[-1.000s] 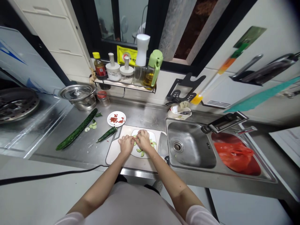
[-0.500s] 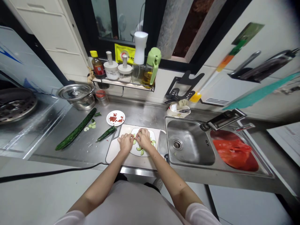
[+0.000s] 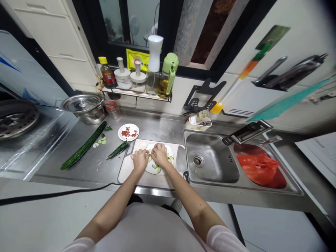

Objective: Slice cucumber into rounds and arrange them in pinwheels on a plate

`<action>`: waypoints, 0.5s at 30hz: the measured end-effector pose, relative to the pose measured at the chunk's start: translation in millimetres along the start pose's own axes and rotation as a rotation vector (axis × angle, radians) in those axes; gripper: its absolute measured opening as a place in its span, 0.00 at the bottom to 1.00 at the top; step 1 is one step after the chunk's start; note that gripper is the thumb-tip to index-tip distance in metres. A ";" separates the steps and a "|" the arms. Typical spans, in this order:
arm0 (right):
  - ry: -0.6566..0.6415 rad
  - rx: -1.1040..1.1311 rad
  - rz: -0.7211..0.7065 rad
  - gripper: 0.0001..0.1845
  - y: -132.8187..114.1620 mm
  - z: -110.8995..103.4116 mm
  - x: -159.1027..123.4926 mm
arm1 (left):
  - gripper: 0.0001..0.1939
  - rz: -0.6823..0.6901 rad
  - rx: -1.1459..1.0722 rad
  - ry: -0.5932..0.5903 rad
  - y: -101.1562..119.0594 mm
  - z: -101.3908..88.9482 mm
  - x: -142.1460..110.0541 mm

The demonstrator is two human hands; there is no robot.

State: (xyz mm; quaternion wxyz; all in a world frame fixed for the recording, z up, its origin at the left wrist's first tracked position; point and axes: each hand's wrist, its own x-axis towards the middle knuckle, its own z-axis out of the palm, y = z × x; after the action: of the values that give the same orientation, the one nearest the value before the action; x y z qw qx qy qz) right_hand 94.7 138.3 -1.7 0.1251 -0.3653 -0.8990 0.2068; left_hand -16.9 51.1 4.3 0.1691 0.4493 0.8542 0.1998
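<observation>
My left hand (image 3: 140, 159) rests over the left edge of a white plate (image 3: 151, 170), its fingers bent and pinched together. My right hand (image 3: 160, 154) reaches over the plate's far middle with fingertips curled down close to the left ones. Whatever lies between the fingertips is too small and covered to make out. Cucumber slices (image 3: 158, 169) lie on the plate around the hands, with tiny red bits among them. Under the plate is a pale cutting board (image 3: 131, 175). A knife (image 3: 181, 161) lies along the board's right side.
Left of the board are a cut cucumber piece (image 3: 118, 150), a long cucumber (image 3: 84, 147) and loose slices (image 3: 102, 140). A small dish (image 3: 128, 138) holds chopped red pieces. A lidded pot (image 3: 91, 113) stands behind. The sink (image 3: 217, 164) is at the right, below a condiment shelf (image 3: 136, 93).
Both hands stay over the plate, with only small shifts of the fingers. The whole view has slid slightly as my head turned.
</observation>
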 end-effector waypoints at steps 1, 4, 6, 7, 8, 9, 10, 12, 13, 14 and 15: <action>-0.002 -0.002 0.002 0.05 -0.2 -0.2 0.4 | 0.11 -0.002 0.001 -0.002 -0.1 0.4 0.1; -0.007 -0.008 0.007 0.05 -0.9 -0.5 1.3 | 0.10 -0.002 0.001 -0.009 -0.1 1.1 0.4; -0.008 -0.009 0.007 0.05 -1.5 -0.4 1.4 | 0.10 0.001 -0.004 -0.002 0.0 1.0 0.3; -0.006 -0.008 0.008 0.05 -1.9 -0.4 1.3 | 0.10 0.003 -0.007 0.002 0.1 0.7 0.2; -0.002 -0.005 0.011 0.06 -2.3 -0.5 0.9 | 0.10 0.005 -0.011 0.006 0.2 0.3 0.0; 0.006 -0.001 0.017 0.06 -2.6 -1.0 0.5 | 0.10 0.005 -0.014 0.009 0.4 -0.2 -0.1; 0.015 0.006 0.024 0.06 -3.1 -1.7 0.1 | 0.11 0.005 -0.017 0.011 0.7 -0.8 -0.3; 0.044 0.028 0.047 0.06 -3.9 -4.6 -0.9 | 0.11 -0.005 -0.023 0.012 1.4 -2.6 -0.7; 0.062 0.043 0.060 0.06 -4.3 -6.9 -1.4 | 0.11 -0.012 -0.027 0.012 1.7 -3.7 -1.0; 0.085 0.059 0.071 0.07 -4.6 -9.7 -1.9 | 0.11 -0.020 -0.032 0.013 1.9 -4.9 -1.3; 0.114 0.075 0.082 0.07 -4.7 -13.1 -2.7 | 0.11 -0.027 -0.042 0.015 1.8 -6.3 -1.9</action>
State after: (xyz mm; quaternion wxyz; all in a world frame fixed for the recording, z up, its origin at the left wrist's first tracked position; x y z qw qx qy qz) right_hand 98.7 137.1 11.8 0.1812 -0.4079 -0.8663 0.2243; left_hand -17.7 49.2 10.9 0.1747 0.4327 0.8570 0.2185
